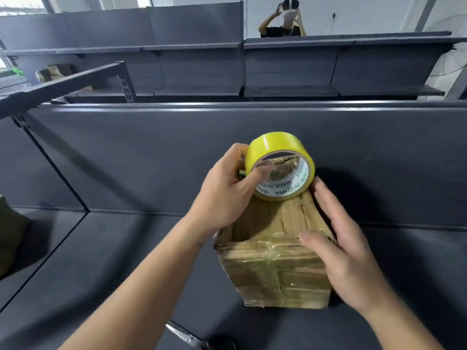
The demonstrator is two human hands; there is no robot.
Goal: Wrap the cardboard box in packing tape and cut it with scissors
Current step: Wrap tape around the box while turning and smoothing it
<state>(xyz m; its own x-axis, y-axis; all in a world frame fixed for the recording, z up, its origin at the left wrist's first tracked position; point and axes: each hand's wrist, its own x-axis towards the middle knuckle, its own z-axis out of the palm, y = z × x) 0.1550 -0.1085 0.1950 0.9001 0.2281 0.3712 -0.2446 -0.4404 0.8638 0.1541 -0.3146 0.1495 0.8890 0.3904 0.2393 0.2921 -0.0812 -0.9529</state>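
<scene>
Head view: left hand (225, 190) grips the tape roll (279, 165) at the box (275, 253); right hand (341, 246) lies flat against it; scissors (188, 337) wait unused, cutting undone.

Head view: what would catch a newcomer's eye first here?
The bright yellow tape roll, held by the left hand over the far end of the cardboard box at centre, stands out against the dark grey shelf. The right hand lies flat against the box's right side. Scissors lie at the bottom edge, partly out of view.
</scene>
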